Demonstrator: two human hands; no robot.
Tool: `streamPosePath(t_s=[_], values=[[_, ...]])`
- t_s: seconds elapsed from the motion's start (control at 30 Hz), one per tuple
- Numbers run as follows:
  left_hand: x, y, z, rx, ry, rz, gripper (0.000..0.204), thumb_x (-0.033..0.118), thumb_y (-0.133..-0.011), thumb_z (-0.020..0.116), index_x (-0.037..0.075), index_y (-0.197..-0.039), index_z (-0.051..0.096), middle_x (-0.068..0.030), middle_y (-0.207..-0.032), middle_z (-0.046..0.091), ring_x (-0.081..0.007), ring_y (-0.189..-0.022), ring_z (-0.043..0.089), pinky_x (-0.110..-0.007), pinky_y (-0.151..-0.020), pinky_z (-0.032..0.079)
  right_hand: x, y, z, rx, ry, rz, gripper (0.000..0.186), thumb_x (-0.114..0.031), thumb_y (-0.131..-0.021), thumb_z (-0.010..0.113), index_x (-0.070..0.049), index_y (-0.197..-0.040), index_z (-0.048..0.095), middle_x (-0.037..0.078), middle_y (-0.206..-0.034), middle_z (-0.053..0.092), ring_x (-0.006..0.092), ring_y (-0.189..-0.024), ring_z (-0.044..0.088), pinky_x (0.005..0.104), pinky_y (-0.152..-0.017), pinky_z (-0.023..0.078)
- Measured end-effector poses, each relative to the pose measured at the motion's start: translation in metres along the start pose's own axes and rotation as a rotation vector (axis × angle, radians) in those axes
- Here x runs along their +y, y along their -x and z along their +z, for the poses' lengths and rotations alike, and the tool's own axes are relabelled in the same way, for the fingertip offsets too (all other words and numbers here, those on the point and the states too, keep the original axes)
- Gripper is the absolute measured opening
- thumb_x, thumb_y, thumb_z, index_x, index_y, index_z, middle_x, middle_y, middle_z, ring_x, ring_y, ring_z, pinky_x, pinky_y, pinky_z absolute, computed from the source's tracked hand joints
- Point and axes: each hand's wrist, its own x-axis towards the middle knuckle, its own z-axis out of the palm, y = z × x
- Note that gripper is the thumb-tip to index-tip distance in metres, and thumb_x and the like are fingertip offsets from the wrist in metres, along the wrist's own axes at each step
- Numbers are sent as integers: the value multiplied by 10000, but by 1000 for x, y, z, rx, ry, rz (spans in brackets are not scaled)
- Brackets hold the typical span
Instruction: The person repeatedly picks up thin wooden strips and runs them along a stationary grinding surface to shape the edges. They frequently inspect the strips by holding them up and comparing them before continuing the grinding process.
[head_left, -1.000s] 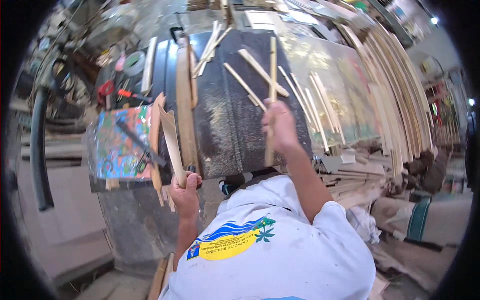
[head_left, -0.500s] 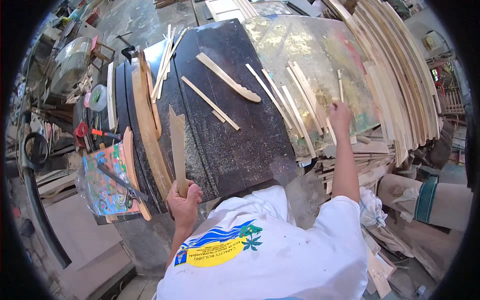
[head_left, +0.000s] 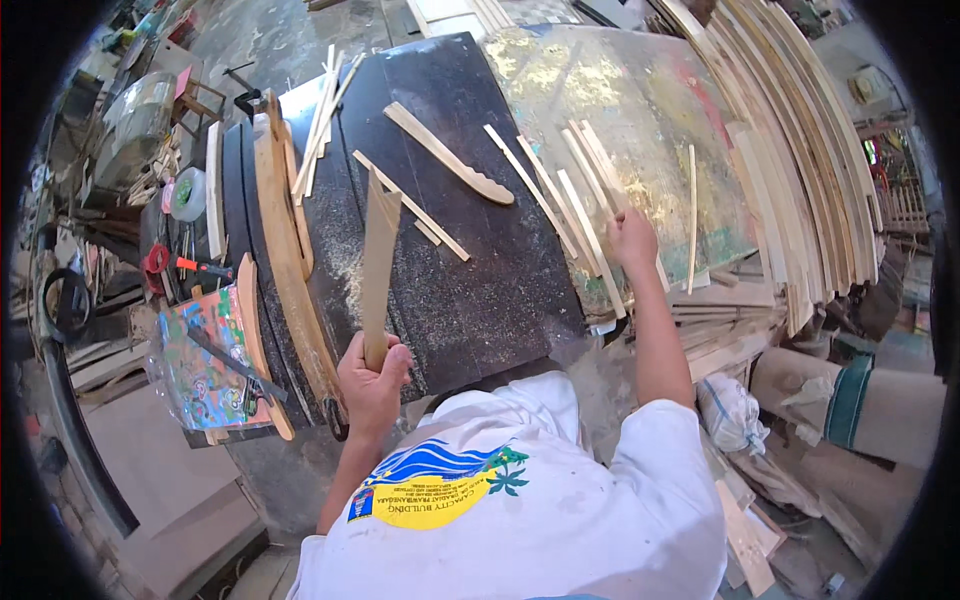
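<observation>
My left hand is closed round the lower end of a flat pale wooden board. The board stands up from my fist, its top end cut to a notched point. Over the right-hand worktop, my right hand is curled round a pale wooden strip in a group of similar strips; its fingertips are partly hidden. Apart to the right lies a single wooden strip. A shaped wooden piece with a wavy edge rests on the dark worktop, left of the strips.
Sawdust covers the dark worktop's near part. A long curved wooden piece runs along its left side, beside crossed thin strips. Long boards are stacked at the right. An orange-handled tool and a patterned sheet lie at the left.
My right hand has moved left from the single strip, which now lies on the right-hand worktop, to the strip group. My left hand still holds the notched board, shifted slightly right.
</observation>
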Motion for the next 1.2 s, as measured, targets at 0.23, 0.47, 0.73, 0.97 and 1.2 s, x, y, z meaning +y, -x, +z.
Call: streamPosePath(t_s=[0.23,0.47,0.73,0.97,1.2], values=[[-4,26,-3,31,168,-83,191,150,-990,758,35,-1068,626,-27,-845,670,-75,-675,622,-243,-592,534,-123,93,-34,-324,-1157,16,254,-152,-1019,726,-13,-1222,664,18,-998,692,86,-872,620,247,-796,521],[-13,41,-9,15,494,-148,177,90,-997,734,48,-1133,629,-70,-1022,705,-100,-790,702,-289,-759,628,-236,193,-57,-523,-1418,-191,321,-126,-1023,737,-6,-1299,627,12,-1064,698,82,-923,628,246,-821,527],[-14,77,-30,-69,755,-138,220,106,-1014,729,46,-1173,588,-107,-1088,721,-182,-941,758,-367,-846,670,-279,254,-60,-591,-1420,-326,474,-268,-963,821,-2,-1291,607,45,-1053,705,104,-920,662,261,-791,554],[-12,100,-49,-113,872,-154,307,146,-988,769,36,-1189,565,-121,-1109,717,-219,-979,766,-381,-850,676,-294,280,-61,-588,-1440,-344,527,-261,-952,833,-3,-1328,569,52,-1036,701,110,-889,669,267,-786,571],[-8,107,-56,-127,749,-145,361,153,-964,799,32,-1192,547,-128,-1118,714,-252,-965,777,-380,-828,676,-298,293,-58,-533,-1432,-357,461,-105,-941,829,-7,-1307,566,36,-1014,683,92,-867,662,251,-750,569]])
